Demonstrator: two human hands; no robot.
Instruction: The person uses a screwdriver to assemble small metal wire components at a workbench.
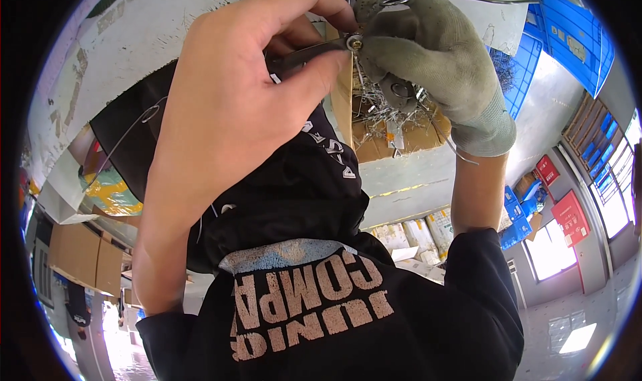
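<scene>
From my remote seat, I start at the left with the pale worktop [80, 66]. The bare left hand [247, 93] closes thumb and fingers round a dark strip [304, 58]. At the strip's tip, between the two hands, sits a small round metal piece [354, 42]. The gloved right hand [435, 60] meets it with curled fingers; whether they pinch it or only brace it, I cannot tell. Below that glove, loose metal bits [378, 110] lie heaped in a cardboard box [344, 100]; a blue crate [578, 40] stands at far right. I judge the step in hand to be close fingertip work on the piece. The next move seems to call for a steady left hold and fine, light pressure from the right.
</scene>
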